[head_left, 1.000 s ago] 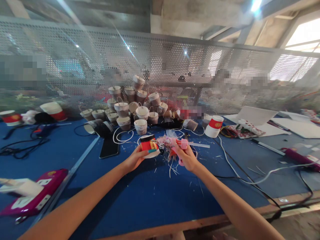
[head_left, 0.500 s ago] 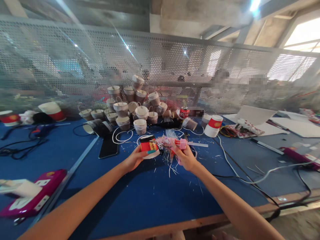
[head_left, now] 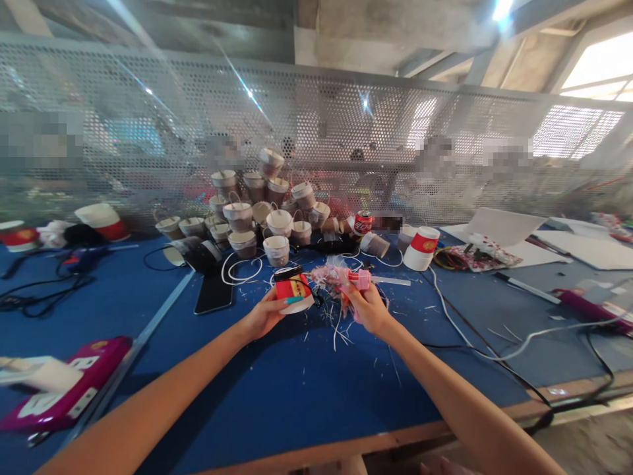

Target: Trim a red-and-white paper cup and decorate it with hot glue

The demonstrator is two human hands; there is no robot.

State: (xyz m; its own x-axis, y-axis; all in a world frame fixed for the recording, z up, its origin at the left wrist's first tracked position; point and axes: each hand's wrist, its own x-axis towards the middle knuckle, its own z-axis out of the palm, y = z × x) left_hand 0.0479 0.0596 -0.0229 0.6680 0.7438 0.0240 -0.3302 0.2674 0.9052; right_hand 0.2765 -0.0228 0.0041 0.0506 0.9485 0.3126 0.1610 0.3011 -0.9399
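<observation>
Near the middle of the table, my left hand (head_left: pixel 267 311) is closed round a red and white paper cup (head_left: pixel 291 288) with a dark rim, lying tilted on its side. A thin black cord loops beside the cup. In my right hand (head_left: pixel 370 309) is a pink hot glue gun (head_left: pixel 360 280), a pale glue stick (head_left: pixel 394 281) sticking out of its back end. Fuzzy glue strands cover the gun's front, which points left at the cup. Whether the nozzle touches the cup, I cannot tell.
Behind my hands, small rope-handled buckets (head_left: pixel 238 216) are piled up. A black phone (head_left: pixel 214 295) lies left, a red drink can (head_left: pixel 363 223) and another paper cup (head_left: pixel 422 249) stand right. Purple power strips (head_left: pixel 82 369) and cables lie at both sides. A perforated metal screen (head_left: pixel 326 125) closes the back.
The cup in my left hand has turned a little, showing more of its red side and the black cord. My right hand and the glue gun have shifted only slightly.
</observation>
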